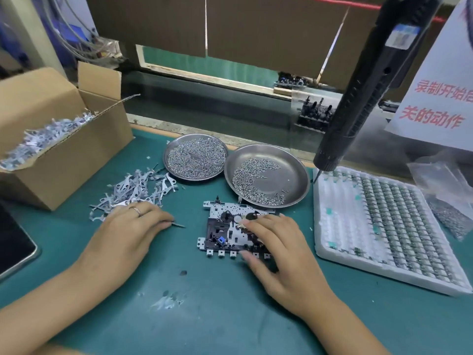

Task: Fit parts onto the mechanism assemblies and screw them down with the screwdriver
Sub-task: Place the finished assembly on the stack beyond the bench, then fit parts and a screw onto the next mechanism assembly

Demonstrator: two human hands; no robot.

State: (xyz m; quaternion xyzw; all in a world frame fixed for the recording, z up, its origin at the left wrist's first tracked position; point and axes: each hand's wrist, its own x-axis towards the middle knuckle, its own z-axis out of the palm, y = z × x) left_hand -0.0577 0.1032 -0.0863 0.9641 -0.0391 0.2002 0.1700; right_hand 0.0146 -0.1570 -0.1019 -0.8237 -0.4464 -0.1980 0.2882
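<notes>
A mechanism assembly (225, 231), a white metal plate with black reels and a small blue part, lies flat on the green mat. My right hand (279, 254) rests over its right half, fingertips on the reels and thumb at the front edge. My left hand (128, 231) lies beside a heap of small grey metal levers (138, 188) and pinches one thin metal piece (176, 223) whose tip sticks out to the right. The black electric screwdriver (368, 83) hangs free at the upper right, with neither hand on it.
Two steel dishes of screws (195, 157) (266, 175) stand behind the assembly. A cardboard box (51, 134) of metal levers is at the left, a white tray of small parts (384, 226) at the right, a conveyor with more assemblies (314, 114) behind, a dark tablet (12, 242) at the far left.
</notes>
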